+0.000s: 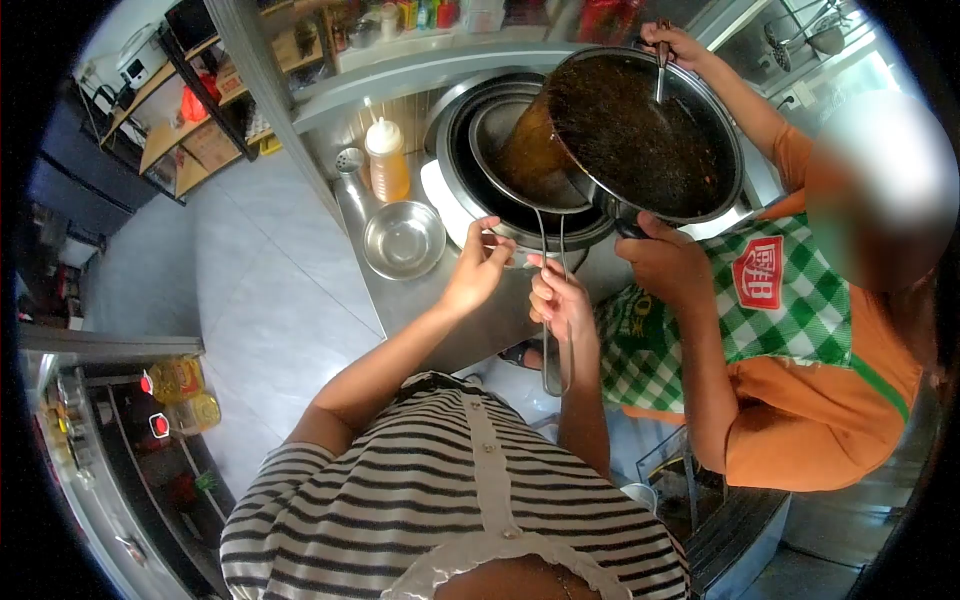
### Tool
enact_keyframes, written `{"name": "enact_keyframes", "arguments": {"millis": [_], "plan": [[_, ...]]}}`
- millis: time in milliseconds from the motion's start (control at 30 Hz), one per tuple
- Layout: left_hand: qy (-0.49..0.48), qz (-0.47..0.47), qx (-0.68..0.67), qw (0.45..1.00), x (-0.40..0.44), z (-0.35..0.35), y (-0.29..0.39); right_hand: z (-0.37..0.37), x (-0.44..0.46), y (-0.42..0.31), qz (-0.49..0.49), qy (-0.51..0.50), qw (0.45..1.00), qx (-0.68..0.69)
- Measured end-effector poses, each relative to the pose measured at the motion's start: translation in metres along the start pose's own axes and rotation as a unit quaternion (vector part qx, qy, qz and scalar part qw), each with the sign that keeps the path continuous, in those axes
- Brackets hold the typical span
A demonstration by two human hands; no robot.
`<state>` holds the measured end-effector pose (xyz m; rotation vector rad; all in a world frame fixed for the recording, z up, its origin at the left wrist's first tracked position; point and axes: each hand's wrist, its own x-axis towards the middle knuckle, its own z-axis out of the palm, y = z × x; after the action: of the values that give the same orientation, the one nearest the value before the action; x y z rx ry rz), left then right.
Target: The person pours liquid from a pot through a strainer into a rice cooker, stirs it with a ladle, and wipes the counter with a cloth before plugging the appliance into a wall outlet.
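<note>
My right hand [560, 298] is closed around the long wire handle of a strainer [497, 165]. The strainer's round bowl lies over a large pot [450, 150]. My left hand [482, 266] is beside the pot's near rim, fingers loosely bent and apart, holding nothing. Above the strainer, a co-worker holds a wide pan [738, 125] tilted toward it. Dark brown liquid [640, 130] with bits in it runs from the pan's left side into the strainer. One co-worker hand [675, 48] grips a utensil handle at the far rim; the other hand [665, 258] holds the pan's near handle.
A steel bowl [404, 240], a squeeze bottle [386, 160] of amber liquid and a perforated shaker [350, 165] stand left of the pot. The co-worker's checked apron [735, 330] is close on my right. Oil jugs [180, 380] are at lower left.
</note>
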<state>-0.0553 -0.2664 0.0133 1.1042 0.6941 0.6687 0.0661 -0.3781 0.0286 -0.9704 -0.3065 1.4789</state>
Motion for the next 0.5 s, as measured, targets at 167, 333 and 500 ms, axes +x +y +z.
{"name": "enact_keyframes", "arguments": {"millis": [167,333,500], "plan": [[0.002,0.002,-0.005,1.000,0.0014,0.0014,-0.0033,-0.0019,-0.0002,-0.0011,0.005,0.000,1.000,-0.001],[0.001,0.004,0.000,1.000,0.0019,0.0004,-0.0041,-0.0005,-0.0004,-0.0020,0.003,-0.002,1.000,-0.008],[-0.001,-0.002,0.014,1.000,0.0028,0.0005,-0.0046,-0.0029,-0.0001,-0.0019,0.005,-0.002,1.000,-0.018]]}}
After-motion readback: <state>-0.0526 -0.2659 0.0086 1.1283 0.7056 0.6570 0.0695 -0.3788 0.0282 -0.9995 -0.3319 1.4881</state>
